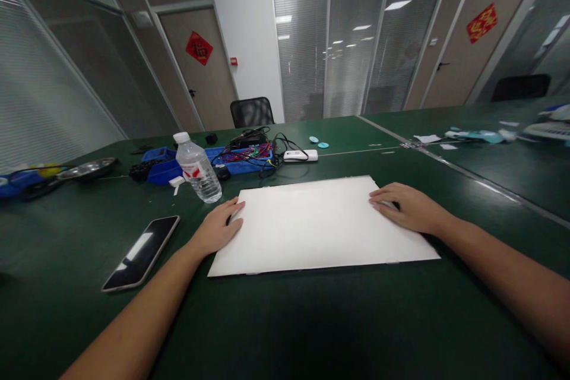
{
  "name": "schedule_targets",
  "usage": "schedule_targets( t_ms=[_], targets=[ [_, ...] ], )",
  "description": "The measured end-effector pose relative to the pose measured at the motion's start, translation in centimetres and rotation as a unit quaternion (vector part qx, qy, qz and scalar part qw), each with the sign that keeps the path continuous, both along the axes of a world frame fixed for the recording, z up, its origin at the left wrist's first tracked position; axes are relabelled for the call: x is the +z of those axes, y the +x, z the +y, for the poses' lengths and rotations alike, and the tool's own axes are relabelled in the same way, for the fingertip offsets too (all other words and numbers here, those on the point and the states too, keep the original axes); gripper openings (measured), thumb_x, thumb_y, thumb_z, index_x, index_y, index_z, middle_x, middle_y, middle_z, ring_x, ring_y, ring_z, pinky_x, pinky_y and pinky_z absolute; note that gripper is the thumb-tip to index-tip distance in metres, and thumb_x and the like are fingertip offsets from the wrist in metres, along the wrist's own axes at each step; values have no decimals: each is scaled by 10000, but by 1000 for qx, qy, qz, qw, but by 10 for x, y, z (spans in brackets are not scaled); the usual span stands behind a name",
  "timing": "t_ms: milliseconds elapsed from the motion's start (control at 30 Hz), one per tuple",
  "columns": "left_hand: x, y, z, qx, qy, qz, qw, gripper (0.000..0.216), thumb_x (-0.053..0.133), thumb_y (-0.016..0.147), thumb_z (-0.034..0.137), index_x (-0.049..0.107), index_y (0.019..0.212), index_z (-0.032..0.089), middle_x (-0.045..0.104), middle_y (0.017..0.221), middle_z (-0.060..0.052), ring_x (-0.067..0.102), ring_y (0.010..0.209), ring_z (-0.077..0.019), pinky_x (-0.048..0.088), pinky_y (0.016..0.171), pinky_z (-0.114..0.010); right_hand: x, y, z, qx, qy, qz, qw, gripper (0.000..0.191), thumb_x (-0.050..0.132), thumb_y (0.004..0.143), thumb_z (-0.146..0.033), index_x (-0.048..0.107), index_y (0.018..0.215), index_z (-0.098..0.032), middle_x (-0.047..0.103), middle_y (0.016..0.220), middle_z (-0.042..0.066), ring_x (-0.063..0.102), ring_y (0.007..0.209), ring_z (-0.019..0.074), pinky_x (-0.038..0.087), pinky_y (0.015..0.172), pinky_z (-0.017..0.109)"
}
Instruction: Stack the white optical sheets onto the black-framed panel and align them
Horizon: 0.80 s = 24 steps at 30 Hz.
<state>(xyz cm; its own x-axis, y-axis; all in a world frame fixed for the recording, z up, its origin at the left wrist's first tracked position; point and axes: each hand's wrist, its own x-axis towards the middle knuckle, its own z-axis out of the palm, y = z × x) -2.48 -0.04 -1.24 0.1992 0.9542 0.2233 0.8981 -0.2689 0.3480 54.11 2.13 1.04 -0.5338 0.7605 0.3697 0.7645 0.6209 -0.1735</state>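
A flat white board lies on the green table in front of me. My left hand grips its left edge, with thumb and forefinger tips on the white surface. On the opposite side my right hand grips the right edge, fingertips resting on top. The fingers under or beyond the edges are partly hidden. Left of my left hand lies a phone with a dark screen. Just behind that hand stands a clear water bottle with a white cap.
Blue trays with tangled wires stand behind the board, beside a white power strip. A metal pan-like item lies far left. Small light-blue discs and paper scraps lie farther back. A black chair stands beyond the table.
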Motion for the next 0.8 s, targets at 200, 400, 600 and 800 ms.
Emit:
schedule_targets(
  t_ms=[200,400,600,800],
  targets=[
    [-1,1,1,19,-10,-36,999,828,397,977,698,604,1530,117,492,1673,-171,458,1558,-343,289,1324,-497,18,-34,-29,156,13,0,988,346,566,1039,-369,743,1328,-303,741,1311,52,676,1221,245,522,1109,502],
    [2,4,-1,9,-16,18,1000,816,406,969,675,575,1565,144,451,1697,-147,440,1569,-349,284,1323,-529,25,-96,-67,299,-27,-20,954,942,734,922,-599,336,1700,-246,569,1568,145,591,1372,306,474,1148,506],
    [1,5,0,17,-15,23,999,783,444,962,617,576,1562,132,447,1693,-138,431,1575,-345,292,1322,-520,18,-108,-71,281,4,-30,959,764,629,1022,-499,346,1695,-273,598,1542,128,597,1366,275,448,1147,473],
    [-1,4,2,15,-9,12,1000,793,466,943,611,601,1530,95,485,1662,-167,463,1555,-342,306,1315,-515,23,-111,-78,329,162,-56,928,493,581,1050,-271,547,1531,-169,750,1216,113,694,985,206,523,840,368]
  ],
)
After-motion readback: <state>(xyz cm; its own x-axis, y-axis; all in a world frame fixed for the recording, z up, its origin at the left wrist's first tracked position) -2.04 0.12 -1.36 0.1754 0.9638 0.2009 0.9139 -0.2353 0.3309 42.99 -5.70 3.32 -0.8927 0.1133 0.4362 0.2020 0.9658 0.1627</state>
